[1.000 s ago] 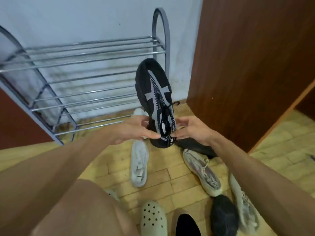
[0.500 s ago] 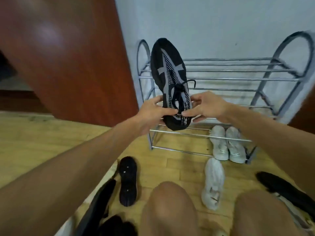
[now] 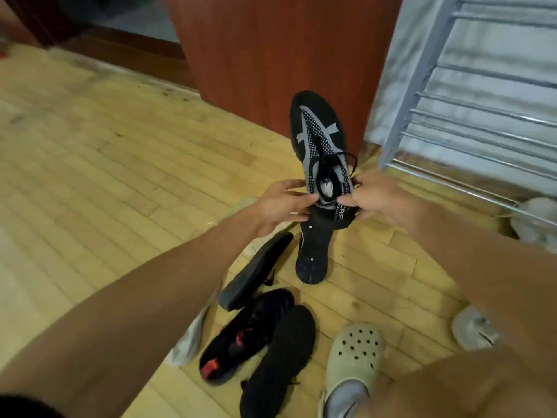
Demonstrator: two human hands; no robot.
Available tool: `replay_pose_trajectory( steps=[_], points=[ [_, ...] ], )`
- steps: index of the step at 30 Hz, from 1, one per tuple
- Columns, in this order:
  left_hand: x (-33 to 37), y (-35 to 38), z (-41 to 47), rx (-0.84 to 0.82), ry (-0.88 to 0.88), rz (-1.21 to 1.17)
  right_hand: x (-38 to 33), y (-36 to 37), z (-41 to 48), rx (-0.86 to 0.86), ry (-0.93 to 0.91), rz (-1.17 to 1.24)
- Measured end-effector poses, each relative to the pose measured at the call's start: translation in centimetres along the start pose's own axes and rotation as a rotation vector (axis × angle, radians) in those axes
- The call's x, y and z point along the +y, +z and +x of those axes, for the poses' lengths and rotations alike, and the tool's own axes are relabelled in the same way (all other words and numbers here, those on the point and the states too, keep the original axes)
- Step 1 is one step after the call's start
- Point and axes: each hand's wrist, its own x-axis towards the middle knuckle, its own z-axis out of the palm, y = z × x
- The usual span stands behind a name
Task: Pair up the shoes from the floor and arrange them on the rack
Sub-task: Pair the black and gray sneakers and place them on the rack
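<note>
A black sneaker with grey straps is held in the air, toe pointing away, with my left hand and my right hand both gripping its heel opening. The metal shoe rack stands at the right against the wall. Below my hands several dark shoes lie on the floor: a black studded shoe, an overturned black sole, a black shoe with red inside and another black sole. A pale green clog lies at the lower right.
A brown wooden cabinet stands behind the held sneaker. Light grey shoes lie at the right: one under the rack, one by my right arm. Another pale shoe peeks from under my left forearm. Wooden floor stretches to the left.
The view has swung left: the rack moved from the centre to the right edge and the dark shoes on the floor came to the middle. Both hands keep the black sneaker.
</note>
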Motion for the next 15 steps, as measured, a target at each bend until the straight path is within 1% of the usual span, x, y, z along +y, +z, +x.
replay_pose_trajectory(
  steps=[3, 8, 11, 15],
  points=[
    [-3.4, -3.0, -1.4, 0.025, -0.064, 0.102, 2.6, 2.5, 0.1, 0.023, 0.076, 0.083],
    [-10.2, -7.0, -3.3, 0.082, -0.225, 0.259, 8.1, 4.3, -0.9, 0.065, 0.152, 0.035],
    [-13.3, -7.2, -4.3, 0.088, -0.334, 0.335, 9.8, 4.6, -1.8, 0.056, 0.152, -0.106],
    [-16.1, -6.1, -5.1, -0.012, -0.448, 0.418, 10.9, 4.8, -3.2, -0.005, 0.113, -0.309]
  ],
)
